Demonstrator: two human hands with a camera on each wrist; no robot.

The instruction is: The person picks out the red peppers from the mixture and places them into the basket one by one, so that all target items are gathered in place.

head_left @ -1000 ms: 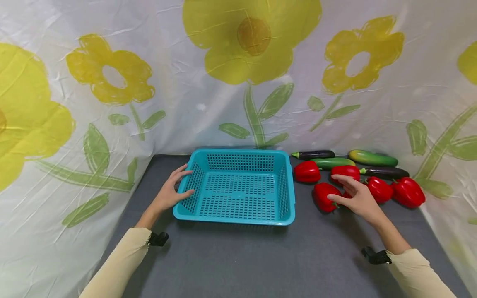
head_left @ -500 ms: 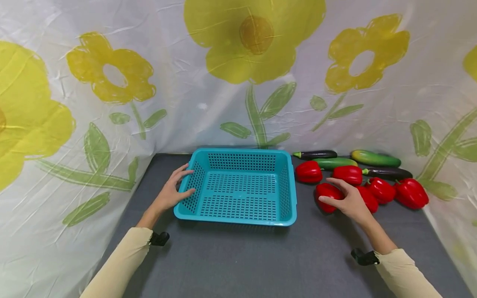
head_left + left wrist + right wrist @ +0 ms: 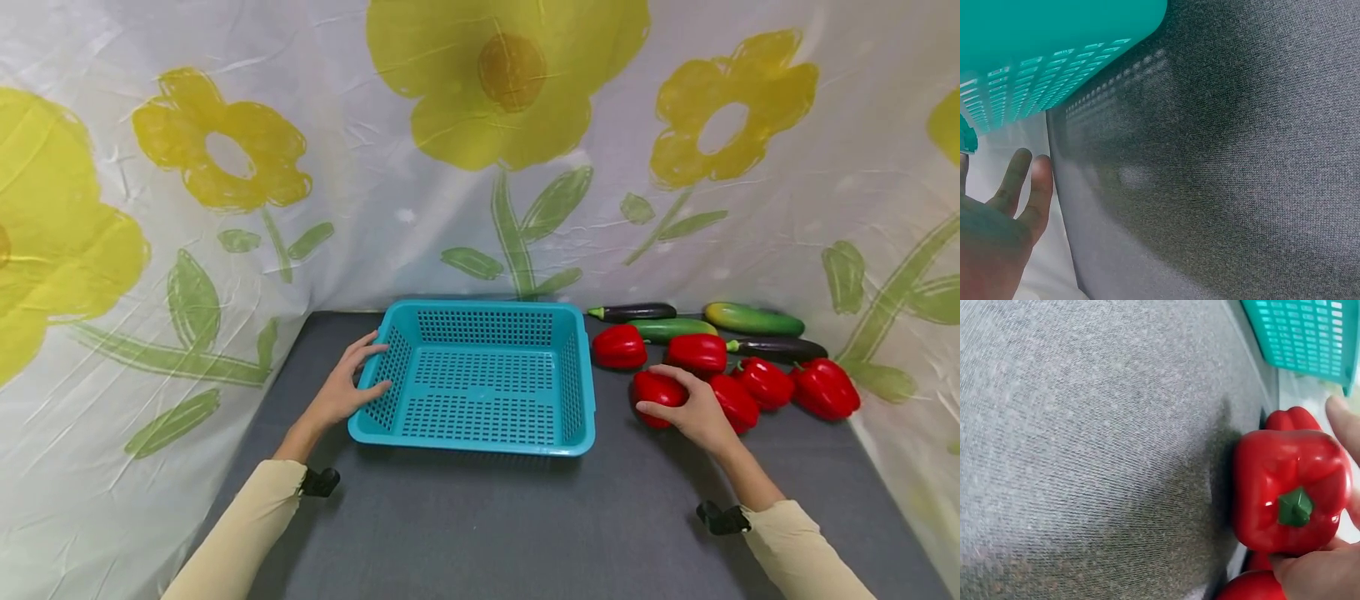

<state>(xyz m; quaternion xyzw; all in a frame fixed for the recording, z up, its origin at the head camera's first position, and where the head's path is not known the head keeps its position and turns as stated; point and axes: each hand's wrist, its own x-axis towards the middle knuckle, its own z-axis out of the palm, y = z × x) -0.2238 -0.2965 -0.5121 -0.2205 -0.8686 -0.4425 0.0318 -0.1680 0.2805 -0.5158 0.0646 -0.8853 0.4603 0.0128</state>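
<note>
A teal basket (image 3: 480,397) has nothing in it. At its left end is my left hand (image 3: 341,392), fingers spread, with thumb and fingertips on the rim; the left wrist view shows some of its fingers (image 3: 1040,194) straight beside the basket (image 3: 1054,25). To the right of the basket, my right hand (image 3: 701,421) holds a red bell pepper (image 3: 651,390) between thumb and fingers. In the right wrist view the pepper (image 3: 1254,475) has its green stem toward the camera, the thumb and fingers of the hand (image 3: 1329,572) at its sides.
Several more red peppers (image 3: 825,389) lie around and to the right of the held one. Behind them are two eggplants (image 3: 780,348), a green cucumber (image 3: 675,329) and a yellow-green one (image 3: 753,319). A flowered cloth (image 3: 375,208) hangs behind the grey table (image 3: 450,525).
My right hand has moved left and closed round the nearest pepper, uncovering another pepper to its right. The left hand and the basket have stayed in place.
</note>
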